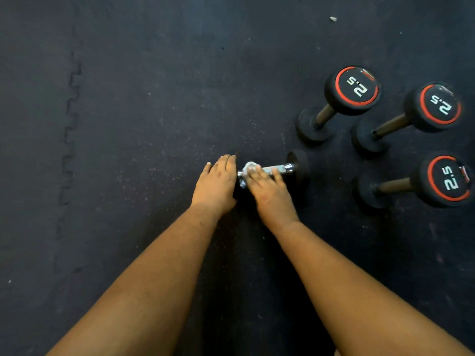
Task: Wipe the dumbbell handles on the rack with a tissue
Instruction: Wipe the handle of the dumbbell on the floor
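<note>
A dumbbell with a shiny knurled chrome handle (279, 169) lies sideways on the black rubber floor, its right head (298, 165) showing. My left hand (217, 182) covers its left head, fingers lying over it. My right hand (266, 187) presses a small white tissue (249, 168) against the left part of the handle. The tissue is mostly hidden under my fingers.
Three black 2.5 dumbbells with red rings stand on end to the right: one at the back (352, 89), one further right (440, 106), one nearer (448, 179). A jigsaw seam (70, 140) runs down the mat at left. A small scrap (333, 19) lies far back.
</note>
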Available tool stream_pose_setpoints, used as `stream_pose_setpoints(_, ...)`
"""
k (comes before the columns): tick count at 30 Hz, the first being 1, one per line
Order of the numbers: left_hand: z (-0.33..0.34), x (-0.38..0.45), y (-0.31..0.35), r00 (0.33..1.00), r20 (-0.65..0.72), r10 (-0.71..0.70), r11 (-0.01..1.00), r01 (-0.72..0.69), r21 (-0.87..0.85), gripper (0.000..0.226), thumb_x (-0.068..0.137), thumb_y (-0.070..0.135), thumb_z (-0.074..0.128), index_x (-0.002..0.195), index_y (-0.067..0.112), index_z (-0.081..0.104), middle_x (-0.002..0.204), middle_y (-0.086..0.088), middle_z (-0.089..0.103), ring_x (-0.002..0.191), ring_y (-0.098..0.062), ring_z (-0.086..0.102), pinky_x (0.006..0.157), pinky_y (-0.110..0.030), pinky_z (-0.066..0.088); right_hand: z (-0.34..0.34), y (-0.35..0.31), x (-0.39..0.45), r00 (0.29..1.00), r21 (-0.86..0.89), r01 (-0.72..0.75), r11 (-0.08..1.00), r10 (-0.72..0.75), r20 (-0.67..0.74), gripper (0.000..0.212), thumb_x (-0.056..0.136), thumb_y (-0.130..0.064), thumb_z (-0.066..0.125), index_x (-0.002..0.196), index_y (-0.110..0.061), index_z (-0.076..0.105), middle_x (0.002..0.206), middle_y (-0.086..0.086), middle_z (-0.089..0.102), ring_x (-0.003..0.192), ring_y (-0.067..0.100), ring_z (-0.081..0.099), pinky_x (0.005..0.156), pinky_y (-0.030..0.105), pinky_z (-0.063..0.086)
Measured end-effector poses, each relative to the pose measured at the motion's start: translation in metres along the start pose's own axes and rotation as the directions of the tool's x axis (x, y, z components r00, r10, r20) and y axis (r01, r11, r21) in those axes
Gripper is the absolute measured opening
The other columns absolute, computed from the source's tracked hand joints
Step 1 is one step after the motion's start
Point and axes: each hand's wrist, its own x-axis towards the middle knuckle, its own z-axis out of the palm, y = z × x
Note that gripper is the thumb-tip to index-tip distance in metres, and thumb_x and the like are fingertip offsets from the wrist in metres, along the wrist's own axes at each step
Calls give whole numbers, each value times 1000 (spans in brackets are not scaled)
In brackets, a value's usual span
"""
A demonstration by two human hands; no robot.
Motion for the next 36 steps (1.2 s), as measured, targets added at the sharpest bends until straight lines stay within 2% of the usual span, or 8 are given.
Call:
stream_pose_setpoints(3, -4, 4, -3, 1000, 2, -5, 997, 5, -79, 104, 76, 28, 82, 158, 12, 20, 163, -5, 27, 151, -20, 27, 127, -42, 15, -6, 16, 7, 983, 4, -182, 983, 182, -2, 48, 95, -6, 45, 141, -13, 55, 146, 7, 55, 140, 29, 46, 117, 58, 27)
stream_pose_setpoints(7, -10, 5, -7, 1000, -20, -9, 987, 6, -159, 96, 74, 37, 81, 153, 14, 31, 156, -2, 39, 145, -20, 37, 127, -45, 15, -4, 2, 19, 999, 160, -6, 987, 13, -48, 43, 90, -2, 51, 131, -8, 64, 137, 11, 63, 134, 28, 53, 116, 53, 32)
stream_pose_setpoints(12, -37, 0, -1, 1000, 21, 14, 961, -7, -278, 110, 55, 40, 89, 150, 22, 36, 149, 3, 40, 137, -24, 43, 125, -50, 20, -43, 9, 18, 825, 664, -274, 696, 525, -210, 29, 96, -6, 55, 121, -14, 70, 117, 2, 72, 106, 14, 63, 94, 13, 41)
stream_pose_setpoints(15, -76, 5, 13, 998, -26, 62, 944, -67, -323, 109, 54, 40, 89, 149, 26, 36, 143, 8, 35, 126, -25, 48, 103, -43, 47, -77, 17, 25, 795, 724, -296, 623, 581, -174, 29, 96, -9, 56, 121, -20, 66, 115, 1, 70, 103, 16, 63, 89, 20, 45)
stream_pose_setpoints(19, -124, 18, 33, 992, -74, 106, 972, -119, -203, 108, 55, 42, 87, 149, 26, 37, 136, 6, 35, 128, -20, 41, 92, -41, 51, -111, 34, 29, 755, 802, -337, 494, 651, -84, 22, 90, -25, 59, 108, -38, 56, 101, -4, 71, 89, 20, 69, 79, 44, 58)
stream_pose_setpoints(22, -143, 31, 42, 993, -79, 82, 994, -87, -67, 106, 57, 47, 84, 149, 26, 36, 136, 3, 35, 130, -24, 38, 91, -45, 53, -126, 43, 29, 733, 825, -334, 457, 676, -78, 17, 92, -22, 65, 100, -32, 54, 92, -4, 68, 80, 14, 68, 70, 36, 57)
stream_pose_setpoints(26, -154, 47, 44, 997, -74, -11, 1000, 10, -8, 107, 62, 45, 82, 154, 24, 31, 143, -1, 34, 136, -27, 34, 96, -46, 52, -130, 50, 29, 757, 834, -310, 456, 649, -73, 9, 94, -17, 67, 96, -23, 61, 90, -4, 70, 77, 3, 64, 63, 10, 45)
stream_pose_setpoints(36, -150, 75, 62, 989, -20, -146, 985, 147, 95, 117, 74, 50, 82, 162, 16, 12, 161, -13, 22, 152, -33, 16, 122, -52, 25, -131, 83, 5, 740, 777, -356, 520, 664, -106, 20, 93, -16, 63, 111, -24, 66, 103, -7, 70, 91, 12, 63, 79, 27, 50)
